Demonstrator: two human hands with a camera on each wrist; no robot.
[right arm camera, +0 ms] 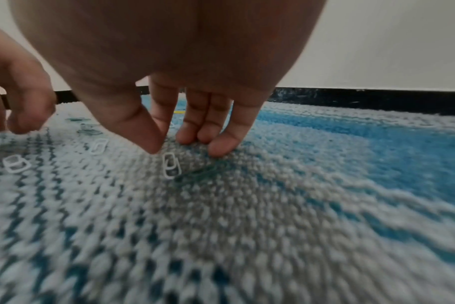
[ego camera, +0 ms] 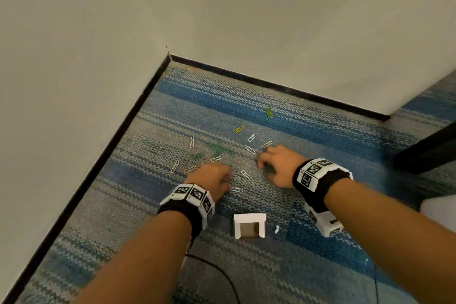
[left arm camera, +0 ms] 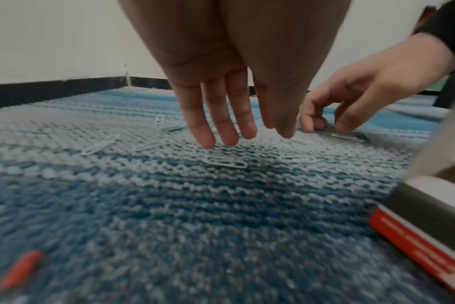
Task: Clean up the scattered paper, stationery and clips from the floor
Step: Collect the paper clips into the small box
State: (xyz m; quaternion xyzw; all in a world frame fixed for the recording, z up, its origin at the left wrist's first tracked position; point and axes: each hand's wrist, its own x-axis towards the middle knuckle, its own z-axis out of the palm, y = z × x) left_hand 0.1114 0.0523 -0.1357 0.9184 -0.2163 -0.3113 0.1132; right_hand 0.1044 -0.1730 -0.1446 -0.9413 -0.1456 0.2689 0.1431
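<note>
A person kneels over a blue and grey striped carpet [ego camera: 308, 111] in a room corner, both bare hands lowered to it. Around twenty paper clips [ego camera: 246, 175] in white, green and yellow lie scattered on the carpet, all on the far side of a small white cardboard box [ego camera: 249, 228] that stands nearest the person.

The left hand [ego camera: 212, 180] hovers beyond the box and to its left, fingers [left arm camera: 229, 131] hanging straight and relaxed just above a white clip [left arm camera: 226, 162], holding nothing. The right hand [ego camera: 276, 165] is beyond the box and to its right, fingertips [right arm camera: 221, 148] pressed to the pile and thumb drawn in beside a white clip [right arm camera: 171, 167] and a green clip [right arm camera: 198, 172]; whether anything is actually pinched cannot be told.

The clips look like light, thin, stiff wire, probably plastic coated and a little slippery. Lying flat, they are likely to snag in the looped pile, so the surest hold is a fingertip pinch across the long sides, or a nail slid under one rounded end to tip it up.

The box is open at the top, with a brown interior and a red panel low on one side in the left wrist view; no clips can be seen inside it. A scrap of white paper [ego camera: 277, 229] lies just right of the box, and a blurred orange object [left arm camera: 21, 269] lies well to its left
</note>
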